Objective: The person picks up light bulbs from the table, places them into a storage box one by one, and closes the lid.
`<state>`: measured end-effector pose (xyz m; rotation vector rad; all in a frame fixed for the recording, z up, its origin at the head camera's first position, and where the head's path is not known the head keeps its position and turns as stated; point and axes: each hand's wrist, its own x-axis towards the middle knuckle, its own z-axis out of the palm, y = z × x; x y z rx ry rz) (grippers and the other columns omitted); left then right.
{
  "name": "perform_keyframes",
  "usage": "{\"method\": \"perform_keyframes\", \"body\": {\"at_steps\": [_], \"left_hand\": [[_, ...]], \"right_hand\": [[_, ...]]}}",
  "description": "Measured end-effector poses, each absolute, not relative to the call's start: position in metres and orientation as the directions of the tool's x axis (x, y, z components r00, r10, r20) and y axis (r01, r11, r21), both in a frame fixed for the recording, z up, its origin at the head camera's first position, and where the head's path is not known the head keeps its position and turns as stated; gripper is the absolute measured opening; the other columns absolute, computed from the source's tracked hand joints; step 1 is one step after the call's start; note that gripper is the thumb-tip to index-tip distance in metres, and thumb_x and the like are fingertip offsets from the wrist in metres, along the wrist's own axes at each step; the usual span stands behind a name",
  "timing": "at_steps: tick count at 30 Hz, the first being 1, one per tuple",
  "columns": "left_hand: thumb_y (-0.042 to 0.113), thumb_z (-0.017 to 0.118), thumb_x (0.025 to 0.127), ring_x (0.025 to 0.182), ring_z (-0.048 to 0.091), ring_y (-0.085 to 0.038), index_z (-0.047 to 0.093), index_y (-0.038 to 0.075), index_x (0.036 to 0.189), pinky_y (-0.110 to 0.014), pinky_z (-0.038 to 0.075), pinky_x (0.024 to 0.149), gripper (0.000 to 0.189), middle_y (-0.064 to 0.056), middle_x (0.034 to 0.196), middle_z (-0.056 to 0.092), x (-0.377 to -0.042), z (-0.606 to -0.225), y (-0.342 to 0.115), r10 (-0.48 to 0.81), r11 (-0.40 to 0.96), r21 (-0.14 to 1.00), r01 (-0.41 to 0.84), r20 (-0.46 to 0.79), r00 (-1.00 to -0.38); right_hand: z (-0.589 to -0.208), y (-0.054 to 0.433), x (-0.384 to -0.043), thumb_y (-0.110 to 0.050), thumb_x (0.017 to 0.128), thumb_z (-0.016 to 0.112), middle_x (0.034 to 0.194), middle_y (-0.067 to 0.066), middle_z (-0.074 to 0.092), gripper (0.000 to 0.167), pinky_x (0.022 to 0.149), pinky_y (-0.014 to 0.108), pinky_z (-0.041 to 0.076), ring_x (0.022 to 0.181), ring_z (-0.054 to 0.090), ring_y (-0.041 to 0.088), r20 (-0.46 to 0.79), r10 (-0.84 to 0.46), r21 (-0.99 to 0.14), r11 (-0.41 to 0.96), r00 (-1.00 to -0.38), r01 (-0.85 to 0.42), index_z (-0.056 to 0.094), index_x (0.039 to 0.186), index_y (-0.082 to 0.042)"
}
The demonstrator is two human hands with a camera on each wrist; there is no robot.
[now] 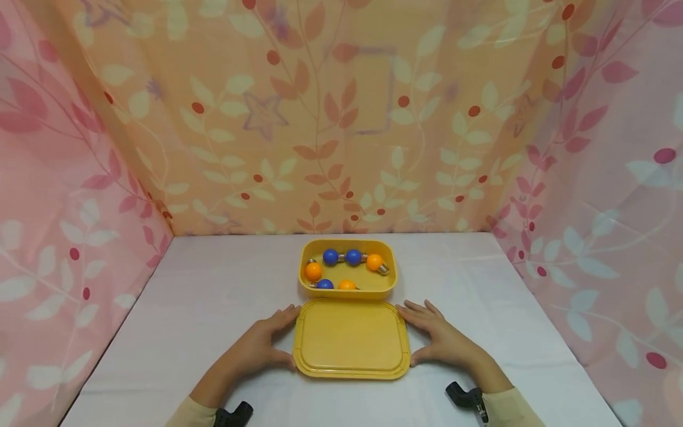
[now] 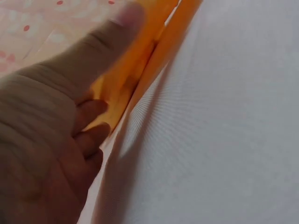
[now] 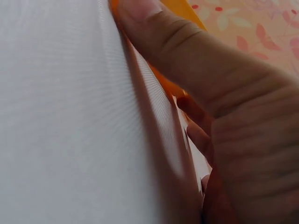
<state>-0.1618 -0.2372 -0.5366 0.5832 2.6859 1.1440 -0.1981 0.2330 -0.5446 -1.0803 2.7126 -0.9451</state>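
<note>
A yellow rectangular lid [image 1: 352, 339] with rounded corners lies in front of a matching yellow box [image 1: 348, 293]. At the lid's left edge is my left hand [image 1: 256, 346], fingers pointing toward its far corner and thumb at its near corner. My right hand [image 1: 450, 339] mirrors this on the right edge, with fingers and thumb spread apart. Inside the box lie several small bulbs with metal screw bases, among them a blue bulb [image 1: 331, 257] and an orange bulb [image 1: 313, 271]. Both wrist views show a thumb against the yellow-orange edge, low over the cloth.
A white cloth [image 1: 213, 279] covers the table. Leaf-patterned curtains stand around it: an orange one [image 1: 320, 118] at the back, a pink one [image 1: 69, 207] at left and another pink one [image 1: 603, 207] at right. Each wrist wears a black camera mount [image 1: 463, 396].
</note>
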Motion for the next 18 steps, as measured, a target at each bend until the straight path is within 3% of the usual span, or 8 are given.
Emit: {"method": "perform_keyframes", "body": {"at_steps": [4,10,18], "left_hand": [[0.058,0.09,0.06,0.151,0.033,-0.035,0.043,0.026,0.158,-0.051,0.027,0.122,0.114,-0.002,0.163,0.039,-0.163,-0.533,-0.243,0.433,0.578,0.744,0.334,0.067,-0.899],[0.051,0.089,0.065,0.149,0.037,-0.034,0.045,0.021,0.156,-0.051,0.032,0.118,0.105,-0.003,0.161,0.042,-0.162,-0.527,-0.245,0.431,0.543,0.76,0.356,0.112,-0.896],[0.038,0.089,0.073,0.15,0.035,-0.035,0.049,0.032,0.153,-0.053,0.032,0.117,0.09,0.012,0.157,0.045,-0.16,-0.522,-0.247,0.381,0.443,0.85,0.285,0.109,-0.918]], "right_hand": [[-0.546,0.233,-0.2,-0.059,0.061,0.089,0.161,0.004,0.045,0.115,0.126,0.055,0.003,0.152,0.033,0.035,0.194,-0.635,-0.595,0.53,-0.747,-0.605,0.043,0.158,-0.02],[-0.543,0.234,-0.202,-0.047,0.064,0.091,0.159,0.011,0.045,0.107,0.126,0.018,0.001,0.152,0.032,0.032,0.24,-0.614,-0.705,0.423,-0.752,-0.57,0.046,0.156,-0.019],[-0.537,0.235,-0.2,-0.041,0.065,0.093,0.16,0.019,0.041,0.104,0.121,0.013,0.016,0.153,0.032,0.032,0.241,-0.598,-0.766,0.367,-0.765,-0.528,0.047,0.155,-0.017]]}}
